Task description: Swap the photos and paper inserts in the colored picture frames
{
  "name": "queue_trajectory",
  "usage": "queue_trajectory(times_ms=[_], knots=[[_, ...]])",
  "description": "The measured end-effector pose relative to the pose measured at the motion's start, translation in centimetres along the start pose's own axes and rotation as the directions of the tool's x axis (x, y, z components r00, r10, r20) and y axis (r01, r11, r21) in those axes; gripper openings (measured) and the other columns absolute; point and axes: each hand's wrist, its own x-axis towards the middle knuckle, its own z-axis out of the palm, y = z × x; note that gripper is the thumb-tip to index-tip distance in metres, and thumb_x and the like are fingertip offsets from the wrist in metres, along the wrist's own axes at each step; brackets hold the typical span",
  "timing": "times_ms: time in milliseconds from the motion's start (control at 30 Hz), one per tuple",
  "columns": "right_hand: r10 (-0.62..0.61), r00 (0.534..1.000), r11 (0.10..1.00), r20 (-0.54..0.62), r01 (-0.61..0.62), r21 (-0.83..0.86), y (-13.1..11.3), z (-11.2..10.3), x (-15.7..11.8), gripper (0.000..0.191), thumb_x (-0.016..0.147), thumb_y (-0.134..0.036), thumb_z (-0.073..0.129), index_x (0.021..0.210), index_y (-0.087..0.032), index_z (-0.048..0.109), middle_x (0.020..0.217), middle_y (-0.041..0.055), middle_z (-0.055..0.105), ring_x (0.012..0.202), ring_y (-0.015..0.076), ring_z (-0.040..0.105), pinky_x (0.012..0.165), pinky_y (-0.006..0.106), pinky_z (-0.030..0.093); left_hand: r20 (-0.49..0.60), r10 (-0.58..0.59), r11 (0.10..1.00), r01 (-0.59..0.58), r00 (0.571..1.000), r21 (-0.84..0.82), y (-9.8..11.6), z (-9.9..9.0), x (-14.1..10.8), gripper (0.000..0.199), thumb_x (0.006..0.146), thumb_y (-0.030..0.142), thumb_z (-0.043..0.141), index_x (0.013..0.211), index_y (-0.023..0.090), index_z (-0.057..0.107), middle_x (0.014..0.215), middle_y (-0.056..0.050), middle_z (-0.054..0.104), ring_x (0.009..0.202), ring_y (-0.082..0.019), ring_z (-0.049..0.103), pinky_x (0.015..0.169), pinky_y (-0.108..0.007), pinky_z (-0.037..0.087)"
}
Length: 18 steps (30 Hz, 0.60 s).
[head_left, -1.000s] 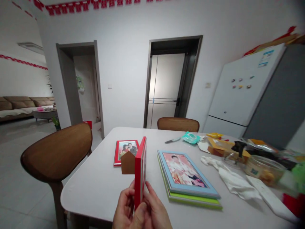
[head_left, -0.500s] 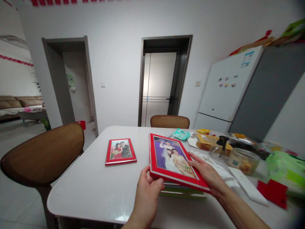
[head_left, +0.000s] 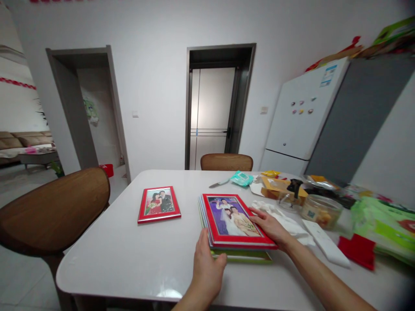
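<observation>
A large red photo frame [head_left: 227, 240] with a wedding picture lies on top of a stack of flat items [head_left: 240, 256] with green and pale edges. My right hand [head_left: 270, 226] holds the frame's right edge, thumb on top; its other fingers are partly hidden. At the stack's front left corner is my left hand [head_left: 209, 263], fingers stretched along the side and thumb apart. Whether it touches the stack's edge is hard to tell. To the left, a smaller red photo frame [head_left: 158, 219] with a couple's picture lies face up on the white table [head_left: 139, 259].
A knife [head_left: 219, 183] and a teal wipes pack [head_left: 241, 178] lie behind the stack. On the right are white tissue [head_left: 292, 222], a clear tub [head_left: 320, 211], a white power strip [head_left: 326, 244], red cloth or paper [head_left: 356, 251] and a green bag [head_left: 382, 224]. A brown chair [head_left: 55, 207] stands left.
The large frame has come down from a tilted, raised position onto the stack. My left hand's grip on its corner has loosened, while my right hand stays on the right edge.
</observation>
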Motion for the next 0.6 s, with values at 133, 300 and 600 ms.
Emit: queue_trajectory(times_ms=[133,300,600], knots=[[-0.031,0.998,0.992,-0.047,0.025,-0.123,0.3,0.0,0.0,0.06,0.066,-0.031,0.056,0.121,-0.013,0.04,0.077,0.0056,0.067,0.058,0.0164,0.061,0.05,0.026,0.045,0.052,0.039,0.999,-0.038,0.998,-0.008,-0.7,0.4,0.7,0.067,0.058,0.005,0.051,0.121,0.016,0.029,0.113,-0.006,0.052,0.102,-0.019,0.049,0.087,-0.027,0.038],[-0.097,0.989,0.952,-0.111,0.06,-0.3,0.5,-0.2,-1.0,0.054,0.064,-0.033,0.057,0.114,-0.014,0.048,0.076,0.004,0.066,0.059,0.0151,0.059,0.05,0.023,0.042,-0.051,0.044,0.985,-0.035,0.998,0.17,-1.7,0.7,0.7,0.068,0.059,0.005,0.049,0.123,0.012,0.028,0.111,-0.01,0.052,0.104,-0.021,0.046,0.09,-0.03,0.034],[-0.204,0.969,0.8,-0.142,0.082,-0.594,1.9,-0.6,-0.3,0.046,0.069,-0.034,0.048,0.11,-0.015,0.052,0.081,0.0082,0.065,0.072,0.0206,0.06,0.065,0.029,0.042,0.033,0.157,0.957,-0.161,0.987,0.24,-2.4,0.5,0.4,0.074,0.055,0.01,0.055,0.123,0.011,0.029,0.123,-0.01,0.04,0.113,-0.02,0.036,0.098,-0.03,0.026]])
